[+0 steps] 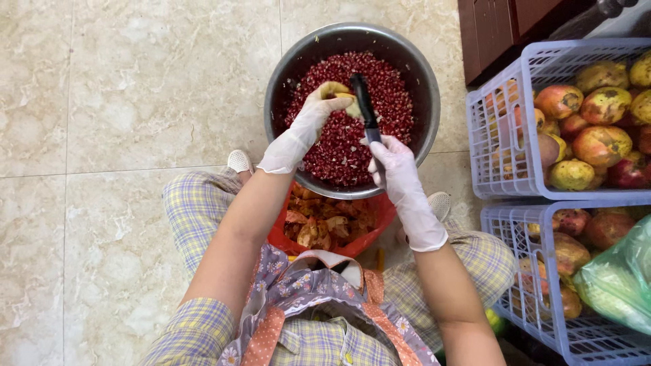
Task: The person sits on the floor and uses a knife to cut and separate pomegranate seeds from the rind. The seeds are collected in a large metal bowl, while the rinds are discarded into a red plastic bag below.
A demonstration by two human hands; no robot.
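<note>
Both hands wear white gloves. My left hand (308, 125) holds a piece of pomegranate (337, 91), rind up, over a large metal bowl (281, 71) full of red pomegranate seeds (339, 152). My right hand (393, 166) grips a black-handled utensil (364, 103) by its lower end. Its upper end rests against the pomegranate piece, above the seeds.
A red bag of pomegranate peels (329, 227) lies between my knees, below the bowl. Two pale plastic crates (495, 146) of whole pomegranates (600, 142) stand at the right, the lower crate (536, 318) with a green plastic bag (620, 281). Dark wooden furniture (502, 27) is at top right. The floor is beige tile.
</note>
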